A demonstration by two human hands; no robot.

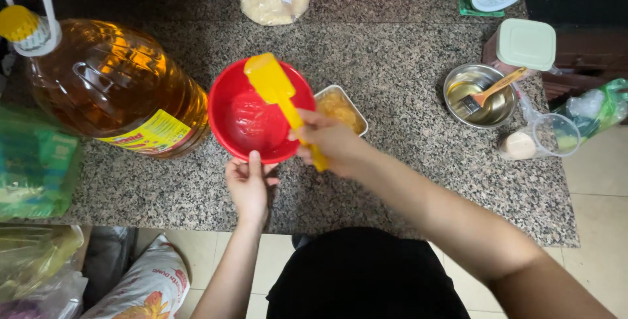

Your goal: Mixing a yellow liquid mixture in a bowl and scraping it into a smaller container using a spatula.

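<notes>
speckled granite makes up the table [392,182], its near edge running above a tiled floor. largest on it is a big oil bottle [111,83] lying on its side at the left, its capped neck partly cut off by the picture's edge. just right of the bottle, and touching or nearly touching it, a red bowl [252,123] is tilted toward the camera; something red sits inside, possibly a bag or lining, hard to make out. the left hand [248,185] grips the bowl's near rim, thumb up over the edge. the right hand [330,142] is closed around the handle of a yellow spatula [278,93], whose blade stands over the bowl. behind that hand a small metal tray [341,108] of yellowish stuff is half hidden. farther right a steel bowl [481,93] holds a brush [487,93].
</notes>
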